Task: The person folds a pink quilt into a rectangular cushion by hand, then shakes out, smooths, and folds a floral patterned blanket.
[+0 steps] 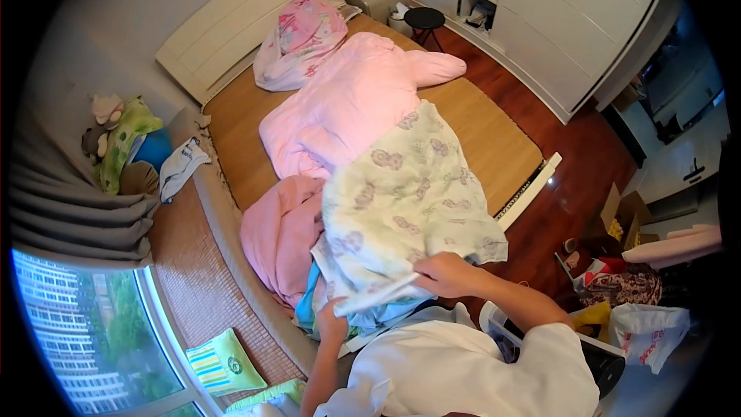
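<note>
A pale cloth with a faded purple print (405,197) is spread from my hands towards the middle of the bed. My left hand (332,317) grips its near left corner, and my right hand (447,274) grips the near edge farther right. Beyond it, partly under its far end, lies a rumpled pink quilt (353,92). A darker pink bundle of bedding (281,231) sits left of the cloth. Blue fabric (382,317) shows beneath the cloth near my hands. A patterned pink bundle (310,32) rests by the headboard.
The bed (492,133) has a tan mat and a cream headboard (249,17). Along the left runs a window ledge (191,255) with a striped cushion (226,362) and stuffed toys (107,110). A black stool (424,18) stands near the wardrobe (567,23). Bags (648,330) crowd the right.
</note>
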A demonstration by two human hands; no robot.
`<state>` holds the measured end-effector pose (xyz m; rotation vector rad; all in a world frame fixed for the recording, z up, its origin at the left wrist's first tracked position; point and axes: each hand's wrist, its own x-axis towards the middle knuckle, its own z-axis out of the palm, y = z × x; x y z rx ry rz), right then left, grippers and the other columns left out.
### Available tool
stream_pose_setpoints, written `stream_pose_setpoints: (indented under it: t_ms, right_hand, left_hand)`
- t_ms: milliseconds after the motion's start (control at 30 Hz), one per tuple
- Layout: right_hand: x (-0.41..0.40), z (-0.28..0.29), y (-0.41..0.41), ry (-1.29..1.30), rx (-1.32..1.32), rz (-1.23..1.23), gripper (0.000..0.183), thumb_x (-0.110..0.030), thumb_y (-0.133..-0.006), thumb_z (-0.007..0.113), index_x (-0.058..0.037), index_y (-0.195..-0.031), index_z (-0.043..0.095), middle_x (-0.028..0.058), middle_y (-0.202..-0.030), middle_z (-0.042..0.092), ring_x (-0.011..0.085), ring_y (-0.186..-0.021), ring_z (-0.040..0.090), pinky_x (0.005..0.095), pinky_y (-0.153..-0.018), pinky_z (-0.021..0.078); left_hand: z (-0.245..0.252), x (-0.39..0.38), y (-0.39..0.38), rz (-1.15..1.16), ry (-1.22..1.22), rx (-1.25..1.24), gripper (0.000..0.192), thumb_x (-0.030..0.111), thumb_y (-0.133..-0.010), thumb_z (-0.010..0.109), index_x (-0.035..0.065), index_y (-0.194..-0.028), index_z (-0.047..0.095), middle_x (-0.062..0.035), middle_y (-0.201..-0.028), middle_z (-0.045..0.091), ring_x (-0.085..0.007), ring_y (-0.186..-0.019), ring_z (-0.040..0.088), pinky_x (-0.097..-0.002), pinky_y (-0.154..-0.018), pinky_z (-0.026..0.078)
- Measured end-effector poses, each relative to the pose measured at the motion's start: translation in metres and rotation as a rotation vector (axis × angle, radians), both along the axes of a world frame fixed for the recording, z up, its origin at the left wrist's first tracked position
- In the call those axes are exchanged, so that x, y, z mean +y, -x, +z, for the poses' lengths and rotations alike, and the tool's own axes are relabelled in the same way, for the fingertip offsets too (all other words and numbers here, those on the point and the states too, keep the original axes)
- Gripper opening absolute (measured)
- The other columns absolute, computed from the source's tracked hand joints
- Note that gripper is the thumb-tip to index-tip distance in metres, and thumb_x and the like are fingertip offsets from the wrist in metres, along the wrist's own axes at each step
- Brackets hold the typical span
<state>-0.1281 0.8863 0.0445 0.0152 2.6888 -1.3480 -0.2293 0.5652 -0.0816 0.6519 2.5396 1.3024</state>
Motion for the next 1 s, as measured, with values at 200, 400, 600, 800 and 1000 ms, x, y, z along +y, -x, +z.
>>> stream_pose_setpoints:
  t_ms: [200, 400, 600, 800, 1000]
  right_hand:
    - [-0.005, -0.039, -0.04, -0.03, -0.241, 0.18, 0.03, -0.03, -0.085, 0.054, -0.0022, -0.075, 0.061, 0.0212, -0.071, 0.06, 0.0394, -0.067, 0.059, 0.0461, -0.063, 0.046]
    - [-0.023, -0.057, -0.042, 0.035, -0.314, 0.29, 0.018, -0.018, -0.076, 0.063, -0.0057, -0.088, 0.062, 0.0139, -0.082, 0.065, 0.0342, -0.077, 0.062, 0.0409, -0.067, 0.0487]
    - [-0.03, -0.074, -0.048, -0.217, -0.231, 0.12, 0.024, -0.021, -0.071, 0.069, -0.0101, -0.092, 0.063, 0.0107, -0.091, 0.066, 0.0329, -0.084, 0.063, 0.0427, -0.069, 0.0496]
    - [0.003, -0.139, -0.073, -0.246, -0.321, -0.379, 0.021, -0.015, -0.073, 0.063, -0.0063, -0.091, 0.063, 0.0197, -0.086, 0.066, 0.0387, -0.087, 0.063, 0.0451, -0.074, 0.0493]
    - [0.133, -0.162, -0.08, -0.007, 0.105, -0.978, 0.018, -0.014, -0.091, 0.05, -0.0015, -0.091, 0.063, 0.0095, -0.082, 0.065, 0.0164, -0.076, 0.061, 0.0327, -0.066, 0.0489]
  left_hand:
    - [0.01, -0.02, -0.018, -0.016, 0.164, 0.169, 0.019, 0.0, -0.068, 0.055, 0.0019, -0.083, 0.066, -0.019, -0.079, 0.065, -0.0385, -0.076, 0.062, -0.043, -0.071, 0.049]
    - [0.136, 0.019, 0.005, -0.054, -0.1, 0.561, 0.014, 0.001, -0.067, 0.056, 0.0031, -0.079, 0.063, -0.0145, -0.073, 0.06, -0.0334, -0.066, 0.059, -0.042, -0.064, 0.048]
    - [0.256, -0.002, -0.018, -0.187, -0.571, 0.853, 0.017, 0.016, -0.077, 0.059, 0.0066, -0.068, 0.047, -0.0085, -0.068, 0.054, -0.0255, -0.063, 0.055, -0.0381, -0.056, 0.044]
    - [0.221, -0.056, 0.0, 0.233, -0.528, 0.936, 0.018, 0.018, -0.071, 0.061, 0.0029, -0.073, 0.051, -0.0119, -0.073, 0.053, -0.0251, -0.067, 0.052, -0.0347, -0.058, 0.041]
    - [0.129, -0.072, 0.014, 0.151, 0.097, 0.34, 0.029, 0.006, -0.062, 0.056, -0.0018, -0.089, 0.062, -0.0166, -0.08, 0.061, -0.0306, -0.073, 0.06, -0.0379, -0.069, 0.049]
